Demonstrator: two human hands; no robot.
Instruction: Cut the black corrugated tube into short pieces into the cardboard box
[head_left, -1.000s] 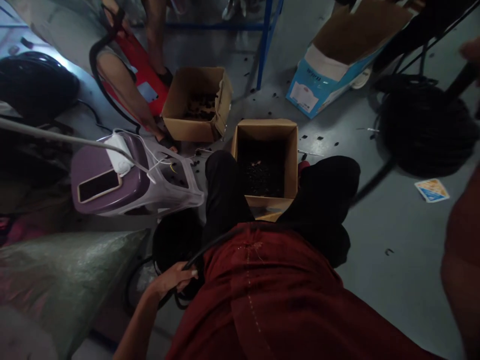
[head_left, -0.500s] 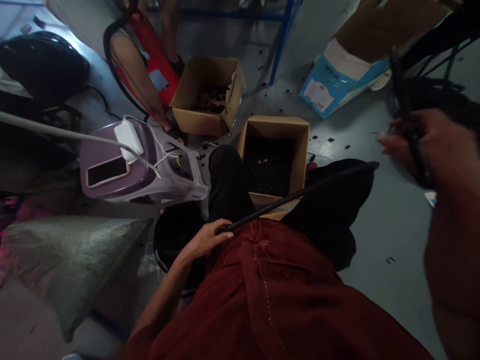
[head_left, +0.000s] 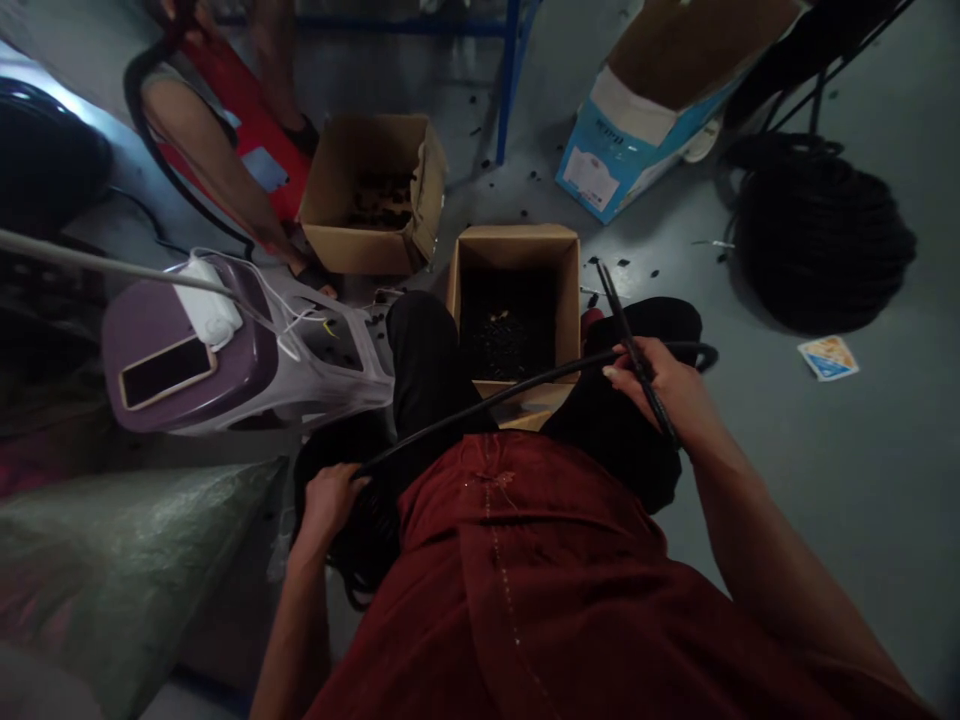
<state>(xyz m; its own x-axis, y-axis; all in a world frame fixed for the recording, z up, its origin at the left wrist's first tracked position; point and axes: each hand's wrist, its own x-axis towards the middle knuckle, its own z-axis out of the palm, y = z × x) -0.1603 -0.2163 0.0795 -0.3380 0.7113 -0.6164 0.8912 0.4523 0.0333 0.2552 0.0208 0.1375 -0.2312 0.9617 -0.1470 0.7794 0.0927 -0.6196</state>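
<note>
Person seated, legs parted, a cardboard box [head_left: 516,245] set between them, apparently so that it sat right below the hands; it held black cut pieces [head_left: 506,345]. Left grip [head_left: 328,503] was closed around a black cable [head_left: 525,385] near the lap. The cable ran to the right grip [head_left: 654,385], fingers curled, pinching it together with a straight black length [head_left: 628,335]; whether that length was the same cable, I could not tell. Held between both, the cable crossed above the box's near wall. Second box [head_left: 375,195] stood beyond; a black cable coil [head_left: 817,235] lay on the floor [head_left: 847,500], off to the right.
</note>
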